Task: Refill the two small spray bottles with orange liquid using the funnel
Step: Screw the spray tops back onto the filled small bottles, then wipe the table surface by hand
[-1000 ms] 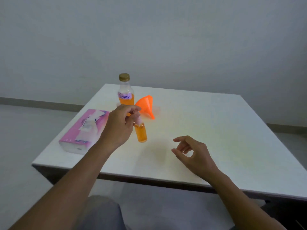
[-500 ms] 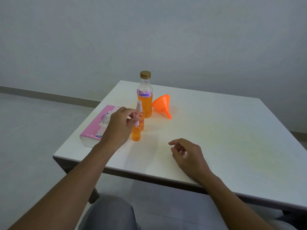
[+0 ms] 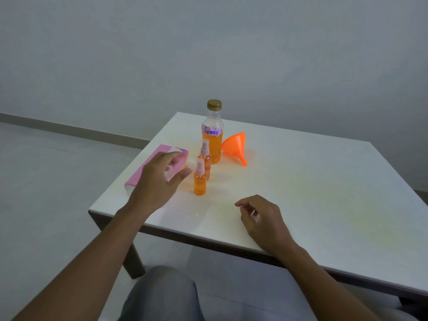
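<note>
Two small spray bottles holding orange liquid stand upright on the white table [image 3: 312,193], the near one [image 3: 200,181] just in front of the far one [image 3: 205,158]. Behind them stands a larger capped bottle [image 3: 214,135] labelled "Spray", partly filled with orange liquid. An orange funnel [image 3: 236,145] lies on its side to the right of that bottle. My left hand [image 3: 159,179] hovers just left of the near spray bottle, fingers relaxed, holding nothing. My right hand [image 3: 261,218] rests near the table's front edge, fingers loosely curled and empty.
A pink tissue box [image 3: 152,167] lies at the table's left edge, partly behind my left hand. The table's front edge runs just under my forearms; my knees are below it. Grey floor and wall surround the table.
My left hand has let go of the near spray bottle, which now stands on the table, and has drawn back to the left. The right hand has barely moved.
</note>
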